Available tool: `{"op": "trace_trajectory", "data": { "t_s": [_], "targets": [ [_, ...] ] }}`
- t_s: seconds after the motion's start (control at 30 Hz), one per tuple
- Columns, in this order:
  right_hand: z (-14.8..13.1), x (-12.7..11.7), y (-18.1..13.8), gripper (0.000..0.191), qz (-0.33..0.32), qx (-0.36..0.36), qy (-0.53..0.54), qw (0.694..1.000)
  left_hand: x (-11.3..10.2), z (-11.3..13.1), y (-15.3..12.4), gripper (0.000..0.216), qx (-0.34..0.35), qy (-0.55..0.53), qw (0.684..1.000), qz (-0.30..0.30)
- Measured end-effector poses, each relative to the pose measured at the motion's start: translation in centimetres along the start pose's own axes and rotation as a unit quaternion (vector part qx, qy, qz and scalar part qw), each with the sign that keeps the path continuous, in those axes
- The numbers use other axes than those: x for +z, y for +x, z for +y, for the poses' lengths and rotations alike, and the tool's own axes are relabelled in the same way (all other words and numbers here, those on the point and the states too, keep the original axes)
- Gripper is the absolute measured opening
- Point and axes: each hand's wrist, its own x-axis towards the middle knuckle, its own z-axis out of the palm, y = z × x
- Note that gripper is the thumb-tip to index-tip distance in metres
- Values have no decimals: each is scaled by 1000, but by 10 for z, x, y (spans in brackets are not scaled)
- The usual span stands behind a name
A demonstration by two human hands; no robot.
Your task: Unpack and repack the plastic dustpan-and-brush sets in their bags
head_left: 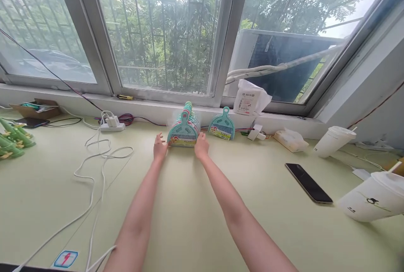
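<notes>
A stack of mint-green dustpans (183,129) with small brushes and printed labels stands upright at the back of the table, handles up. My left hand (160,147) is at the stack's lower left edge, fingers spread; whether the thumb touches it I cannot make out. On the other side, my right hand (201,145) has its fingers closed at the lower right edge of the stack, partly hiding that corner. One more mint-green dustpan (222,125) with a brush leans against the sill, just right of my right hand.
White cables (93,175) loop across the left of the table near a power strip (112,126). A phone (308,182), white cups (372,198) and a tissue pack (290,140) lie or stand at right. A paper-wrapped pack (251,98) rests on the sill; green stalks (12,139) are far left.
</notes>
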Motion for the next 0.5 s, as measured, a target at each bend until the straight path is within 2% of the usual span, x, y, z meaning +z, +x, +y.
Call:
{"op": "trace_trajectory", "data": {
  "t_s": [0.07, 0.17, 0.23, 0.3, 0.37, 0.4, 0.5],
  "targets": [
    [-1, 6, 5, 36, -7, 0, 7, 1000, 6, -2, 7, 67, 9, 23, 1000, -1],
    [0, 15, 6, 39, 2, -5, 23, 1000, 12, -5, 13, 58, 9, 68, 996, -63],
    [6, 14, 5, 41, 22, -21, 43, 999, 14, -7, 15, 55, 4, 86, 991, -106],
    [20, 6, 8, 42, 55, -54, 79, 994, 13, -9, 16, 62, -4, 63, 991, -121],
    [45, -9, 18, 41, 110, -72, 110, 985, 12, -11, 16, 77, -6, 3, 994, -109],
    [61, -18, 25, 41, 146, -57, 115, 981, 11, -11, 16, 84, -7, -27, 994, -101],
    [121, -43, 53, 40, 241, 88, 101, 961, 8, -10, 16, 96, -9, -73, 993, -93]
  ]
}}
